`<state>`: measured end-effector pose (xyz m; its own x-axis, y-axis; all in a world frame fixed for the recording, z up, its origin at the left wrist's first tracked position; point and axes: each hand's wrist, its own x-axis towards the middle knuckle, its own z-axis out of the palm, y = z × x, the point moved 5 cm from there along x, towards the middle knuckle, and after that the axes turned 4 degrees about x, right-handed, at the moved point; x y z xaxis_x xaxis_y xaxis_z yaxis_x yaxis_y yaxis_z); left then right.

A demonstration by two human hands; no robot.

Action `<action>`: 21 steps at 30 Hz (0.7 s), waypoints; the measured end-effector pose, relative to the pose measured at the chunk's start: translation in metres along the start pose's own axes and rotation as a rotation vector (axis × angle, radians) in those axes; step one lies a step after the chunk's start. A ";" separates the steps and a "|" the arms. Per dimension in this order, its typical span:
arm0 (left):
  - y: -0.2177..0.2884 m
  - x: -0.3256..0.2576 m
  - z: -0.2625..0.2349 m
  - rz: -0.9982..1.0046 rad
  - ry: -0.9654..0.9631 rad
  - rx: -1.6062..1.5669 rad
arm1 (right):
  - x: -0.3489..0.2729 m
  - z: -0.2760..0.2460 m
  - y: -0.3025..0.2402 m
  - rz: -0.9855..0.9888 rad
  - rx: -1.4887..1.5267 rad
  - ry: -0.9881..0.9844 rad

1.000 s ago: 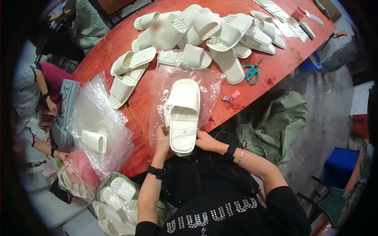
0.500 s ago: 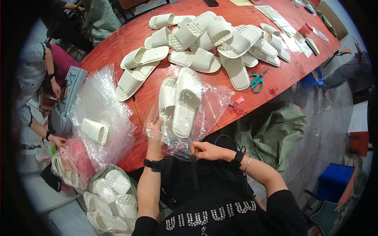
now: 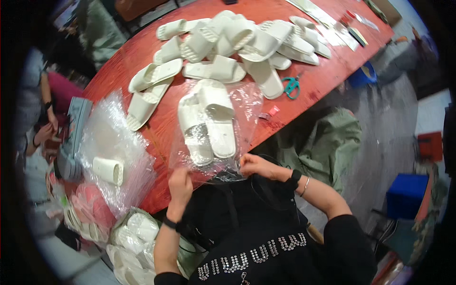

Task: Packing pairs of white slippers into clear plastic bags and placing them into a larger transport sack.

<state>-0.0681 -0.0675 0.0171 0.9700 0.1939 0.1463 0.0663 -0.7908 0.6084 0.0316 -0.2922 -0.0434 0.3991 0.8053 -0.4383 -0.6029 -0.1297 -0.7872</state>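
Note:
A pair of white slippers (image 3: 221, 135) lies side by side inside a clear plastic bag (image 3: 249, 102) at the near edge of the red table. My left hand (image 3: 180, 187) pinches the bag's near left corner. At the opposite near corner, my right hand (image 3: 259, 166) has thumb and fingers closed on the same bag. The near edge of the bag stretches between both hands. Beyond it, a heap of loose white slippers (image 3: 213, 69) covers the far part of the table. To the left, one white slipper (image 3: 108, 171) rests on a stack of clear plastic bags (image 3: 102, 135).
Teal scissors (image 3: 291, 88) and a small red packet (image 3: 273, 110) lie on the red table (image 3: 159, 142). Bagged slippers (image 3: 142, 228) fill a sack at lower left. Another person's hands (image 3: 46, 130) are at far left, beside a grey case (image 3: 71, 137). Green cloth (image 3: 332, 142) hangs at right.
The bagged slippers have come down flat on the table. My left hand has moved from the bag's side to its near corner. The view has shifted slightly.

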 end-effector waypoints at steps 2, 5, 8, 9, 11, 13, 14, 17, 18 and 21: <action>0.024 -0.021 -0.015 0.146 -0.002 -0.102 | -0.007 -0.019 0.005 0.163 0.267 0.165; 0.033 -0.003 -0.041 0.032 0.394 -0.045 | 0.007 -0.007 0.006 0.292 0.255 0.223; -0.010 0.051 -0.009 -0.462 0.350 -0.414 | 0.021 0.017 0.001 0.274 0.225 0.111; -0.020 0.060 -0.001 -0.436 0.332 -0.417 | 0.026 0.025 0.003 0.299 0.217 0.144; -0.046 0.054 0.039 -0.645 -0.051 -0.722 | 0.038 0.036 0.012 0.298 0.245 0.221; -0.052 0.049 0.049 -0.471 -0.069 -0.707 | 0.056 0.051 0.019 0.122 0.416 0.109; -0.066 0.041 0.057 -0.611 -0.216 -0.884 | 0.074 0.058 0.027 0.015 0.587 0.013; -0.074 0.024 0.072 -0.729 -0.251 -1.017 | 0.047 0.084 -0.009 0.076 0.584 -0.042; -0.053 0.029 0.082 -0.733 -0.184 -1.013 | 0.083 0.073 0.014 -0.190 0.604 -0.050; -0.060 0.021 0.070 -0.738 -0.063 -1.094 | 0.065 0.085 -0.001 -0.151 0.275 -0.084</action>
<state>-0.0351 -0.0567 -0.0707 0.7988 0.3236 -0.5072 0.3878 0.3676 0.8453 -0.0009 -0.1904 -0.0342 0.4470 0.8498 -0.2793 -0.7098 0.1469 -0.6889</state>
